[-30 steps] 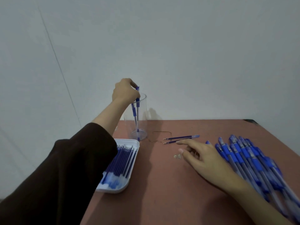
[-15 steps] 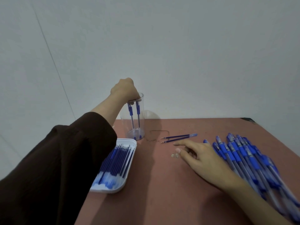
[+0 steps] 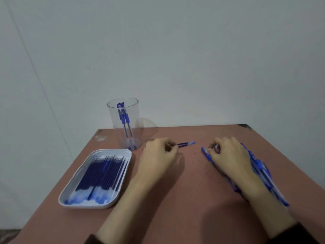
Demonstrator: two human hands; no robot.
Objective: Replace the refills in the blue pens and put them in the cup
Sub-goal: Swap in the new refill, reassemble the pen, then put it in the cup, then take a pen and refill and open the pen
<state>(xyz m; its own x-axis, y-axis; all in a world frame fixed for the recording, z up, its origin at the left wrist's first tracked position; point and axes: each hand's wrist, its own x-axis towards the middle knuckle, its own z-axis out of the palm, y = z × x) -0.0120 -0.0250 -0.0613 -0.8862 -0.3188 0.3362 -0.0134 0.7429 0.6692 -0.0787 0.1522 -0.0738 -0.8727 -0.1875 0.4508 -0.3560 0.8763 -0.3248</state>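
Note:
A clear plastic cup (image 3: 112, 110) stands at the table's far left with two blue pens (image 3: 124, 118) upright inside. A white tray (image 3: 123, 152) of new blue refills lies in front of it. My left hand (image 3: 158, 158) rests right of the cup, its curled fingertips pinching the near end of two loose refills (image 3: 186, 143) lying on the table. My right hand (image 3: 230, 155) lies on the pile of blue pens (image 3: 262, 171), fingers curled round one pen (image 3: 206, 153) whose end sticks out to the left.
The reddish-brown table (image 3: 175, 199) stands against a plain grey wall. Its left edge runs close beside the tray, and the far right corner (image 3: 244, 125) is dark and chipped. Small specks lie between my hands.
My left hand let go of the pen in the cup and came down to the loose refills. My right hand drew back onto the pen pile and curled round one pen.

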